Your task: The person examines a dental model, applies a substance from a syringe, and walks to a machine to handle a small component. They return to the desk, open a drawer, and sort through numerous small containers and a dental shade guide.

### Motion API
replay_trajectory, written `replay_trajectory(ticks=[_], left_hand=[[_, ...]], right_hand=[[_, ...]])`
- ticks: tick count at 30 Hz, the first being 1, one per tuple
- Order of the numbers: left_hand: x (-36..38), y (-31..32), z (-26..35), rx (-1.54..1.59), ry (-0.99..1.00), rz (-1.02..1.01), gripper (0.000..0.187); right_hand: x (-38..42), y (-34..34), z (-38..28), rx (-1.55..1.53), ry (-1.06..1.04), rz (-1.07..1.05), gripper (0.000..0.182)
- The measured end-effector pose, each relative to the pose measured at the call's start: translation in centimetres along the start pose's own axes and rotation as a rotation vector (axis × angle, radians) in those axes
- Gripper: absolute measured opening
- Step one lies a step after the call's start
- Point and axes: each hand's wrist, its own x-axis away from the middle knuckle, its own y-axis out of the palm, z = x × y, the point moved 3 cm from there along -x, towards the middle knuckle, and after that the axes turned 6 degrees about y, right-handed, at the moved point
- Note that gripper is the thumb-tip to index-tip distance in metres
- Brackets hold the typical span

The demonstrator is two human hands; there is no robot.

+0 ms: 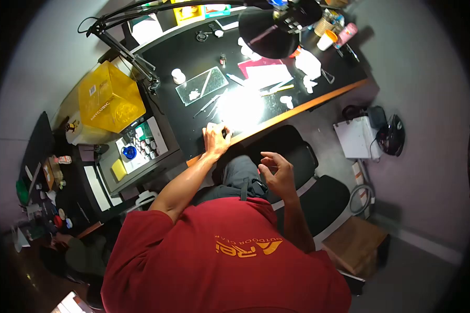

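My left hand (216, 140) rests at the front edge of the black table (167, 61), its fingers curled and closed around a small dark spot. What it holds, if anything, is too small to make out. My right hand (278, 175) hovers in the air beside my lap, short of the table. Its fingers are loosely bent, thumb apart, with nothing visible between them. Near my left hand, thin dark tools (206, 106) lie by a glass plate (202, 86) with white bits on it. Strong glare hides the tabletop just beyond that hand.
A round lamp head (277, 32) on a jointed arm (121, 48) hangs over the table. White sheets (266, 76), a white jar (178, 76) and cups (326, 40) stand or lie there. Left is a yellow-covered box (109, 99); right, black chairs (321, 201). Another person sits lower left.
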Motion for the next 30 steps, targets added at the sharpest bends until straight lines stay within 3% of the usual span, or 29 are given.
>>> replay_trajectory(ticks=[4, 11, 13, 14, 18, 21, 22, 23, 25, 27, 30], left_hand=[[-2.0, 0.6, -0.1, 0.040, -0.003, -0.005, 0.012], [-3.5, 1.0, 1.1, 0.011, -0.018, 0.098, 0.040], [-2.6, 1.0, 1.1, 0.069, 0.053, 0.181, 0.040], [-2.3, -0.1, 1.8, 0.063, 0.030, 0.231, 0.037], [-0.4, -1.5, 2.3, 0.019, -0.098, 0.434, 0.048], [0.1, -1.6, 2.2, -0.037, -0.186, 0.544, 0.058], [0.4, -1.2, 2.1, -0.047, -0.203, 0.555, 0.060], [0.7, -1.2, 2.1, -0.054, -0.214, 0.560, 0.062], [0.9, -1.2, 2.1, -0.019, -0.236, 0.524, 0.067], [0.9, -1.2, 1.8, -0.023, -0.238, 0.517, 0.067], [1.2, -1.3, 1.2, -0.030, -0.142, 0.549, 0.070]], right_hand=[[-5.8, -0.1, -0.7, 0.064, -0.054, -0.113, 0.032], [-19.5, -0.9, 2.0, 0.102, -0.098, -0.397, 0.033], [-23.5, -1.3, 2.1, 0.250, -0.134, -0.543, 0.032], [-25.0, -1.4, 0.1, 0.359, -0.130, -0.609, 0.030], [-30.8, -3.8, 2.3, 0.497, -0.339, -0.703, 0.024], [-32.7, -5.3, 2.2, 0.284, 0.073, -0.804, 0.018], [-32.0, -4.6, -0.8, 0.320, -0.241, -0.759, 0.010], [-33.2, -4.8, 0.4, 0.380, -0.516, -0.681, 0.009], [-34.0, -6.8, 1.2, 0.393, -0.537, -0.669, 0.020], [-34.3, -7.8, 2.1, 0.212, -0.636, -0.709, 0.034], [-33.5, -7.7, 2.6, 0.202, -0.914, -0.652, 0.034]])
